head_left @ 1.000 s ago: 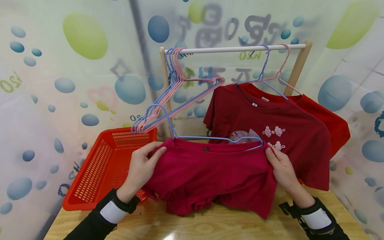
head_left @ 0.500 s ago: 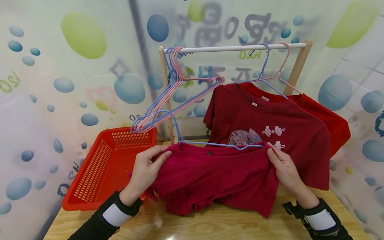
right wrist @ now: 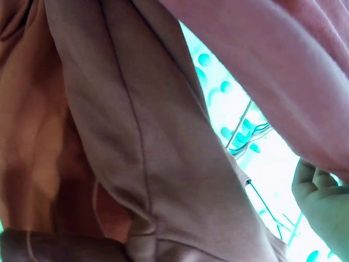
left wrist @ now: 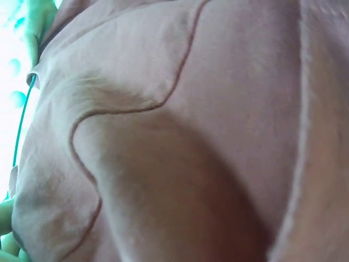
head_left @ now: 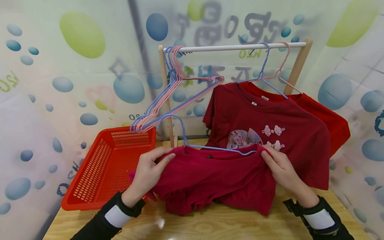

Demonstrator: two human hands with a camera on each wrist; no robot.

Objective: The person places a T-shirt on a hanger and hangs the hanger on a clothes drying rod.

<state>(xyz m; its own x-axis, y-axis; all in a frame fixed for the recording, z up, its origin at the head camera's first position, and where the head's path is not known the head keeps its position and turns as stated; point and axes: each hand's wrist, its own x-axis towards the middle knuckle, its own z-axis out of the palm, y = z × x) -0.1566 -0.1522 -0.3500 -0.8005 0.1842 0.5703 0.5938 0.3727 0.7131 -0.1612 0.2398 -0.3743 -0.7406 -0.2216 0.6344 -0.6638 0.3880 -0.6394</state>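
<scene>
A crimson shirt [head_left: 216,176] is held up by its shoulders in front of the person, its lower part bunched over the table. My left hand [head_left: 151,170] pinches the left shoulder, thumb in front. My right hand [head_left: 283,168] pinches the right shoulder the same way. A blue hanger [head_left: 220,149] sits in the neckline, its hook leaning left; both its ends are hidden inside the shirt. Shirt cloth [left wrist: 180,136] fills most of the left wrist view. In the right wrist view, fingers of a hand [right wrist: 324,204] grip the cloth's edge.
Behind stands a rack with a white rail [head_left: 228,48]. Several blue and pink hangers [head_left: 177,86] hang at its left, a dark red shirt [head_left: 288,120] and a brighter red shirt [head_left: 327,126] at its right. A red basket [head_left: 87,173] stands left on the wooden table [head_left: 216,226].
The hanger has sunk lower and shifted right, and its right end has gone from sight under the shirt's right shoulder. Both hands have drawn slightly closer together, still pinching the shirt.
</scene>
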